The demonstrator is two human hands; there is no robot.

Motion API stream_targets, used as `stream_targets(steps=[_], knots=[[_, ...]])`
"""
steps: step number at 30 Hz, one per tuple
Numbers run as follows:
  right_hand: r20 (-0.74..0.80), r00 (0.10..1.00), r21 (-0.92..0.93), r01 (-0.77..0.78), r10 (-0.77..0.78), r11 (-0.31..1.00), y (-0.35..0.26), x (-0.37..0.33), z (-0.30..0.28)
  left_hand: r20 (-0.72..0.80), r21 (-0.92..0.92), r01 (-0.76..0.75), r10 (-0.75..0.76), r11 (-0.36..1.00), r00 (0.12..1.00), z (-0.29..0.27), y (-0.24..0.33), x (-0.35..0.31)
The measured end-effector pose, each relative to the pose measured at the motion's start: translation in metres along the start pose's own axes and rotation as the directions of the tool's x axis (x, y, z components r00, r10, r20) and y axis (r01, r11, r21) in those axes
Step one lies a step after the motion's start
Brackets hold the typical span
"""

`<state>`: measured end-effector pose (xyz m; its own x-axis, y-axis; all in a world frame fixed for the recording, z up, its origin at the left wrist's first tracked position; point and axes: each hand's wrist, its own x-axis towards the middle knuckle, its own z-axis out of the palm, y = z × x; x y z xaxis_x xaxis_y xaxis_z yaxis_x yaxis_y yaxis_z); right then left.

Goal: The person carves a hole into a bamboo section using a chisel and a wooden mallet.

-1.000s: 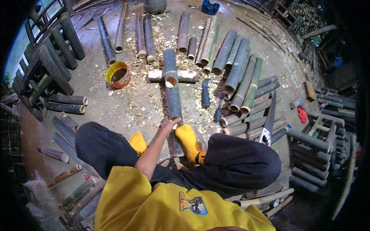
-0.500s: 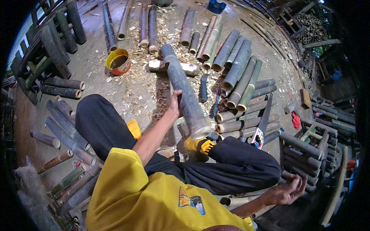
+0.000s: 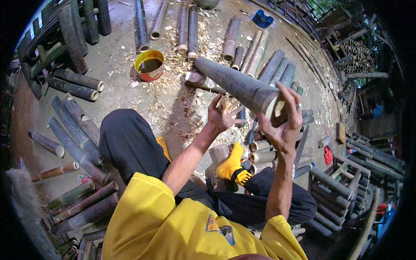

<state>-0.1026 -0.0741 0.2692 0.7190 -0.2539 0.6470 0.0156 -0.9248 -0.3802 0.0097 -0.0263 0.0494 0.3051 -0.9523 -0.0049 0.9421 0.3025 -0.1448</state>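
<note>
Here the ground point(image 3: 130, 65) is packed earth, grey-brown, littered with pale wood shavings. Round bamboo sections point(image 3: 78, 138), dark green to grey with lighter cut ends, lie in rows and piles on all sides. The main workpiece, a long dark-grey bamboo pole point(image 3: 234, 84), is a smooth tapered cylinder raised at a slant above the ground, its near cut end showing a pale hollow rim. The right hand point(image 3: 284, 123) is wrapped around that near end, fingers spread over the rim, a ring on one finger. The left hand point(image 3: 221, 117) is half-open just beneath the pole's underside, fingers curled upward; contact cannot be confirmed. A round yellow-and-red bowl point(image 3: 149, 65) holding dark liquid stands on the ground, well apart from the hands
</note>
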Motion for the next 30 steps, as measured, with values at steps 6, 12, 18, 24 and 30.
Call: stream_targets(steps=[6, 12, 18, 24, 30], knots=[[0.116, 0.989, 0.025, 0.092, -0.094, 0.995, 0.005, 0.013, 0.003, -0.58, 0.753, 0.121, 0.566, 0.647, 0.587, -0.066, 0.003, -0.001], [0.146, 0.989, 0.094, 0.014, -0.028, 0.995, -0.01, 0.012, 0.011, -0.496, 0.417, 0.089, 0.144, 0.904, 0.856, -0.064, 0.043, 0.007], [0.057, 0.998, 0.078, -0.023, 0.019, 0.997, -0.013, -0.001, 0.01, -0.25, 0.059, 0.015, 0.0, 0.998, 0.968, 0.014, 0.026, -0.001], [0.034, 0.955, 0.189, -0.295, 0.294, 0.937, -0.004, -0.026, 0.007, -0.232, -0.07, -0.044, 0.026, 0.997, 0.972, 0.031, 0.015, 0.009], [-0.071, 0.983, 0.088, -0.163, 0.169, 0.983, 0.007, -0.03, 0.012, -0.183, 0.035, -0.04, 0.046, 0.999, 0.982, 0.032, 0.018, 0.023]])
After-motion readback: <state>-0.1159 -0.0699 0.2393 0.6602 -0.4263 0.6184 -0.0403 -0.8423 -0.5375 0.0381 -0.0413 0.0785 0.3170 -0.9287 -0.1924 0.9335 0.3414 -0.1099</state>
